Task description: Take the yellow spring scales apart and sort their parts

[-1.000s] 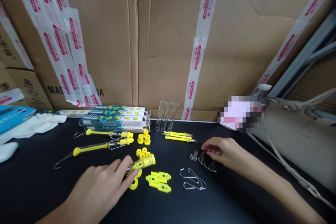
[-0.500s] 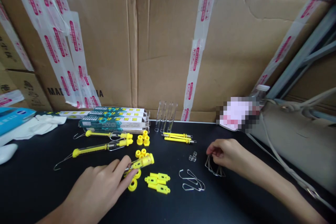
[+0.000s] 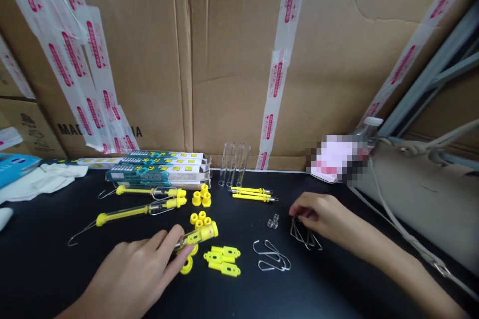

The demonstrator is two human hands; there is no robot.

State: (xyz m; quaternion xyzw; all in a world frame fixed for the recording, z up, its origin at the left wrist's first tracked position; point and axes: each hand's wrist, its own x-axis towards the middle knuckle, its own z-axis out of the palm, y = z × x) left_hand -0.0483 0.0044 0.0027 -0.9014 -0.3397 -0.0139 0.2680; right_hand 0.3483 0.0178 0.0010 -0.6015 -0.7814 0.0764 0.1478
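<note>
My left hand point(image 3: 138, 264) is closed around a partly assembled spring scale point(image 3: 202, 233), a clear tube with a yellow end cap pointing right. Yellow rings point(image 3: 186, 264) lie partly hidden beneath it. At the right, my right hand point(image 3: 318, 214) pinches bent wire brackets point(image 3: 304, 237) near the tabletop. Metal hooks point(image 3: 275, 258) lie between the hands, with small clear plastic pieces point(image 3: 273, 222) just behind. Flat yellow tabs point(image 3: 223, 260) are to the right of the left hand. Two finished spring scales point(image 3: 142, 209) with wire hooks rest behind it.
Clear tubes point(image 3: 235, 165) stand upright near the cardboard wall point(image 3: 224, 84). Yellow rods point(image 3: 252, 195) lie before them, yellow caps point(image 3: 202, 198) to their left. Printed boxes point(image 3: 159, 169) are stacked behind the scales. A beige bag point(image 3: 422, 199) and a bottle point(image 3: 370, 129) stand at right.
The view has shifted slightly. My right hand still has its fingers on the wire brackets, which have spread and turned a little. My left hand keeps its hold on the spring scale.
</note>
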